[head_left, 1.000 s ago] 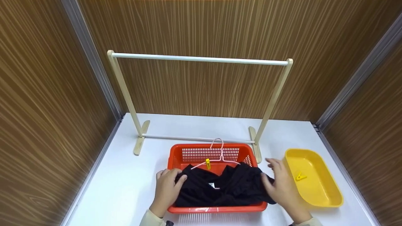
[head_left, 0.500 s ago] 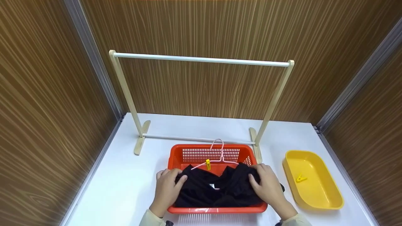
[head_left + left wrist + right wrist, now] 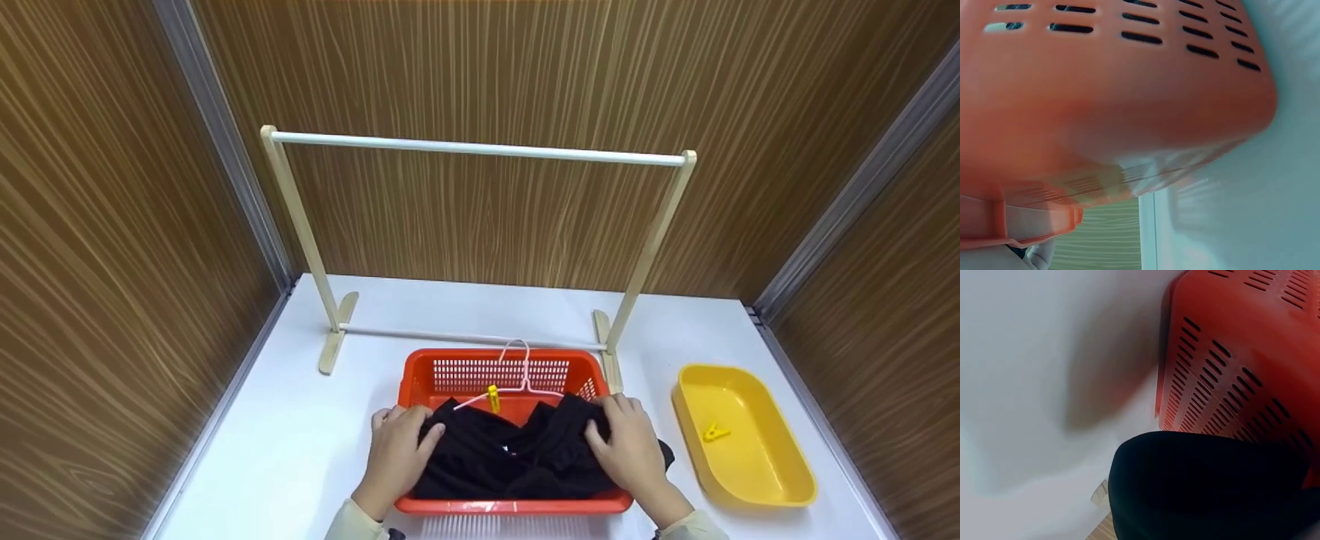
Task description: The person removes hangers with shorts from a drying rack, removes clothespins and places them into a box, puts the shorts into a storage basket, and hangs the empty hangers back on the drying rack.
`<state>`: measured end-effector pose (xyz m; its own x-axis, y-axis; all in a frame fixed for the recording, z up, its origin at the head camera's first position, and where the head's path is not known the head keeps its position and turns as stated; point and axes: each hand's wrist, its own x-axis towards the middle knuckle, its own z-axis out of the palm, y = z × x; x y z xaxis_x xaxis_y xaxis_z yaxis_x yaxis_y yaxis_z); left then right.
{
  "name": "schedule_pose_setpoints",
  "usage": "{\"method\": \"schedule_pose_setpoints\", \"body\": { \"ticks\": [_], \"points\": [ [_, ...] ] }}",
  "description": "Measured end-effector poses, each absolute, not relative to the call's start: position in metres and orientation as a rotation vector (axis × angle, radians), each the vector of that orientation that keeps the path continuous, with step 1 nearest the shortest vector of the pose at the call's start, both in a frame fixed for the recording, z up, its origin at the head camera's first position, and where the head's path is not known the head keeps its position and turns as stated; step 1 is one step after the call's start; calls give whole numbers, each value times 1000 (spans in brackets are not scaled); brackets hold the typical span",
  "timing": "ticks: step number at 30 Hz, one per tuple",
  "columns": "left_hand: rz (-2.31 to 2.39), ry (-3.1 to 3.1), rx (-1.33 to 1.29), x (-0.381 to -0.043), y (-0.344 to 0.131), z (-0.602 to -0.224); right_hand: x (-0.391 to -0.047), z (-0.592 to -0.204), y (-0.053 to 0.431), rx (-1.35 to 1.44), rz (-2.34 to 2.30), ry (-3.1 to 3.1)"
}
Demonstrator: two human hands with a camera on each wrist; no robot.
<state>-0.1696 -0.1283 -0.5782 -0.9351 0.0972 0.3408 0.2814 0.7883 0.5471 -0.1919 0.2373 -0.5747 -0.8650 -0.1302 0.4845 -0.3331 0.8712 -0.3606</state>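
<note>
A black shirt (image 3: 517, 465) lies bunched across the near part of a red basket (image 3: 420, 375), a small white label at its neck. My left hand (image 3: 395, 446) grips the shirt's left shoulder by the basket's left rim. On the other shoulder, my right hand (image 3: 626, 442) pinches the cloth between thumb and fingers. A pink hanger (image 3: 526, 382) sits partly inside the neck, its hook pointing toward the rack. Clipped on the hanger's left arm is a yellow clothespin (image 3: 493, 397). The right wrist view shows a loose black sleeve (image 3: 1202, 489) hanging outside the basket.
Behind the basket stands a wooden rack with a white top bar (image 3: 480, 148). To the right, a yellow tray (image 3: 765, 442) holds another yellow clothespin (image 3: 715, 432). Wood-grain panels (image 3: 480, 67) enclose the white table (image 3: 285, 442) on three sides.
My right hand has moved left from the shirt's outer right end onto its shoulder and taken hold there. My left hand has kept its place. The head view has tilted slightly.
</note>
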Motion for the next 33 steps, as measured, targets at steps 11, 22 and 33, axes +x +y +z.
{"method": "schedule_pose_setpoints", "body": {
  "ticks": [11,22,33],
  "points": [
    [-934,-2797,-465,-177,-137,-570,-194,-575,237,324,610,-2622],
    [-986,-2846,-500,-190,-140,-570,-202,-572,242,349,653,-2617],
    [-971,-2745,-324,-189,-133,-581,-209,-573,243,352,666,-2629]
  ]
}}
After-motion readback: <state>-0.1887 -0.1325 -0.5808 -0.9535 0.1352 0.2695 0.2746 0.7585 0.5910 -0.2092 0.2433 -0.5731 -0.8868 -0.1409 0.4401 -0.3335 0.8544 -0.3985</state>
